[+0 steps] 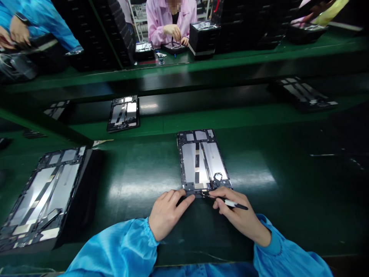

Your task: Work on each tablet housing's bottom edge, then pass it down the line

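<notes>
An opened tablet (188, 163) with its inner parts bare lies flat on the green bench in front of me. Silver panels, dark ribbon strips and a small black-framed piece (218, 177) show inside it. My left hand (167, 213) rests at the tablet's lower left corner, fingers and thumb apart and touching its edge. Closed around a slim pen-like tool (230, 202) with a white and black handle, my right hand (235, 213) is over the tablet's lower edge. The tool's tip is too small to make out there.
To the left, another opened tablet (56, 192) lies on a dark stack. Further tablets (123, 112) (307, 92) lie beyond the bench's far side. A green beam (49, 119) slants at left. Across, a person in pink (173, 29) handles a device among black tray stacks (203, 40).
</notes>
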Available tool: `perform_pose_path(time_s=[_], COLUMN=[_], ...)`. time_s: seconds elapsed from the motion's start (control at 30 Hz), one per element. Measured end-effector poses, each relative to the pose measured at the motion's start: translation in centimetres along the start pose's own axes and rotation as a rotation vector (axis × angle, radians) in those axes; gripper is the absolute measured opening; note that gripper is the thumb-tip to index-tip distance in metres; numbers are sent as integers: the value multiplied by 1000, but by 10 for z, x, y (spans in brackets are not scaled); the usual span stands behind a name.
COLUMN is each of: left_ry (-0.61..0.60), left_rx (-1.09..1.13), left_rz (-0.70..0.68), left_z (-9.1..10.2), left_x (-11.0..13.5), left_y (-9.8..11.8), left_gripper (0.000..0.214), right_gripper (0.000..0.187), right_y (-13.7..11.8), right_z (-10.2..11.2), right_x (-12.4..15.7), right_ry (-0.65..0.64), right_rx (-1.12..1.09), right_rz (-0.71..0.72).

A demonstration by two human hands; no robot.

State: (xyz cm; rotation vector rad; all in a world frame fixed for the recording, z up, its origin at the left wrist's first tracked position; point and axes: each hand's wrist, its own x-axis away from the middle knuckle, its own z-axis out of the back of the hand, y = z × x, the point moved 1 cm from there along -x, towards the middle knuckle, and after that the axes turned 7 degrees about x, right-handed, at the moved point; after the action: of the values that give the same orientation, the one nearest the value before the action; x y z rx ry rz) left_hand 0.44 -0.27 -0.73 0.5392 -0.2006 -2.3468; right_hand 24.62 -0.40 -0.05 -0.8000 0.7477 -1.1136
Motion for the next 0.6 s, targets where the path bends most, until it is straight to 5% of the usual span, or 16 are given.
perform_pose_path(time_s=[0.27, 0.6], left_ry=[-23, 58], left_rx=[19, 73], left_rz=[-14, -40], left_z=[0, 4], left_x=[5, 5], left_y=[-6, -10], left_gripper=[36, 29], right_gripper=[17, 18], right_y=[6, -5], right_z=[2, -11], right_x=[3, -5], right_ry=[31, -136], right_rx=[-73, -198], right_rz=[-9, -44])
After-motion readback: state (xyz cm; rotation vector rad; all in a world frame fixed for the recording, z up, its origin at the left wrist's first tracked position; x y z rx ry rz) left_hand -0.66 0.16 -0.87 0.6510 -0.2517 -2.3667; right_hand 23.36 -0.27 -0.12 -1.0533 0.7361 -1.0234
